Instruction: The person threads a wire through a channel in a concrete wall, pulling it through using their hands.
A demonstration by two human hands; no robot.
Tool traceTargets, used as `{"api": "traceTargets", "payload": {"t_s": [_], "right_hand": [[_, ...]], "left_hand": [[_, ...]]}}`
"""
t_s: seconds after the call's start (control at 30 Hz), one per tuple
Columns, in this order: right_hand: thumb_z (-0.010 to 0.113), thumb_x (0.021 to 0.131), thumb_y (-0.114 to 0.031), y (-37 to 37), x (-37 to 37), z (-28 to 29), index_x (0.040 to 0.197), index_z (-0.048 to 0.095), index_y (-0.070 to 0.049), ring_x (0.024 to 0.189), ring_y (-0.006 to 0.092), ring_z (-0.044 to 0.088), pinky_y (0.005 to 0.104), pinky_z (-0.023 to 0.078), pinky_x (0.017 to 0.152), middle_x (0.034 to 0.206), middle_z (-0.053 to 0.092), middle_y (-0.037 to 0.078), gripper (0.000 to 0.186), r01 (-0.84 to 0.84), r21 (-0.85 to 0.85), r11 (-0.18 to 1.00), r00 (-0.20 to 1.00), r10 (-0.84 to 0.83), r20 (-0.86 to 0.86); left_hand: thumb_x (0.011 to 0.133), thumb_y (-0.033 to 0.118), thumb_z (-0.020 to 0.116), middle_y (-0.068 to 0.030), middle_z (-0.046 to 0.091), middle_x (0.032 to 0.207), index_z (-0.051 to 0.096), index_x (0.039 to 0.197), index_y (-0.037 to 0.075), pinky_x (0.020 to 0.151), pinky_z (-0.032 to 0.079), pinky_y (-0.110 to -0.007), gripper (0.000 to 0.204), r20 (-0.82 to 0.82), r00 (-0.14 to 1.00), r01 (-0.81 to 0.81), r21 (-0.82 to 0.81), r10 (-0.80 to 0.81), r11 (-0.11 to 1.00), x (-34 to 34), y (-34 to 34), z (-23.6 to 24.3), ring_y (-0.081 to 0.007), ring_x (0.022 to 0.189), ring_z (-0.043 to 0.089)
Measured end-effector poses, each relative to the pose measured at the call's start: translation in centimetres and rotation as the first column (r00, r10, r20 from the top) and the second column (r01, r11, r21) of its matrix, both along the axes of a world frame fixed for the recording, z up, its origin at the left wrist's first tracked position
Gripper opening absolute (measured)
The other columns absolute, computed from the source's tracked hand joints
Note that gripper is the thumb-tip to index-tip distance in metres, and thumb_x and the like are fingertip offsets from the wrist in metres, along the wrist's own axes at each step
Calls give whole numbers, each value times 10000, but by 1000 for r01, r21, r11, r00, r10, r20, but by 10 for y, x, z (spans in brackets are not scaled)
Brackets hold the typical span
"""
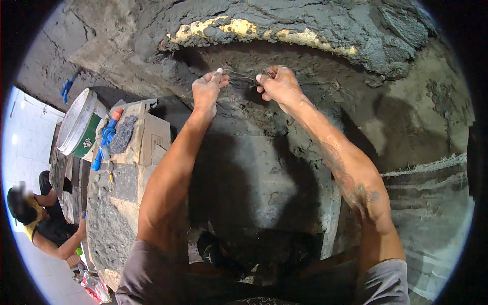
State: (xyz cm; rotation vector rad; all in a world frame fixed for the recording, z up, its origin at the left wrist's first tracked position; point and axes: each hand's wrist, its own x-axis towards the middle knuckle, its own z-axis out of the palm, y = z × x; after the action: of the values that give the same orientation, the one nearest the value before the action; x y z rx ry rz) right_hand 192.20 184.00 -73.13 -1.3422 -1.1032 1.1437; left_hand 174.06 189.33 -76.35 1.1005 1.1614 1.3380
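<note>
My left hand pinches a thin, light wire between thumb and fingers, just below a ledge of wet grey cement with a yellowish strip along it. My right hand is closed on the same wire, a short way to the right, its fingers curled. The wire runs across a dark, rough cement recess under the ledge. Where exactly it ends is hard to make out.
At left, a cardboard box and mortar-covered boards carry blue fittings and a grey scouring pad, beside a white-and-green bucket. Another person crouches at lower left near a bag. A smooth cement surface lies at right.
</note>
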Motion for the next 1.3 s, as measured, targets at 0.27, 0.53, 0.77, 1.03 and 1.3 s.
{"api": "traceTargets", "payload": {"t_s": [0.27, 0.53, 0.77, 1.03, 1.3], "right_hand": [[592, 836, -62, -8, -21, 9, 1106, 441, 70, 868, 323, 625, 382, 514, 669, 996, 551, 251, 336, 35, 705, 708, 661, -546, 515], [650, 750, -49, -27, -22, 40, 1080, 383, 96, 652, 411, 632, 424, 552, 552, 1031, 458, 288, 449, -256, 550, 795, 560, -342, 754], [486, 881, -100, -47, -54, 39, 1197, 410, 72, 874, 409, 624, 460, 555, 658, 1134, 489, 261, 368, -455, 533, 713, 400, -371, 838], [580, 789, -115, -42, -47, 47, 1068, 528, 51, 790, 333, 658, 377, 575, 607, 1042, 549, 215, 329, -626, 598, 501, 356, -498, 791], [588, 783, -80, -38, -62, 63, 1096, 480, 39, 731, 336, 665, 429, 552, 591, 1009, 527, 205, 352, -506, 584, 635, 387, -438, 811]], "left_hand": [[911, 222, 614, -48, 675, 918, 621, 936, 75, 741, 474, -318, 150, 333, 937, 206, -285, -105, 936, -3, 6, 4, -132, 805, 629], [957, 333, 523, -75, 632, 890, 573, 960, 58, 822, 474, -374, 280, 586, 758, 512, -262, -286, 818, 22, 8, -5, -257, 818, 606], [955, 207, 466, -97, 640, 939, 615, 948, 65, 775, 539, -423, 206, 566, 797, 406, -242, -212, 881, -6, 21, -9, -270, 842, 623], [945, 196, 481, -109, 643, 962, 618, 977, 66, 775, 542, -424, 192, 753, 558, 574, -49, -347, 817, -24, 37, -11, -268, 850, 628], [926, 177, 496, -117, 630, 937, 587, 1052, 37, 789, 530, -385, 210, -58, 957, 283, -10, -283, 959, -16, 1, 21, -259, 861, 621]]}}
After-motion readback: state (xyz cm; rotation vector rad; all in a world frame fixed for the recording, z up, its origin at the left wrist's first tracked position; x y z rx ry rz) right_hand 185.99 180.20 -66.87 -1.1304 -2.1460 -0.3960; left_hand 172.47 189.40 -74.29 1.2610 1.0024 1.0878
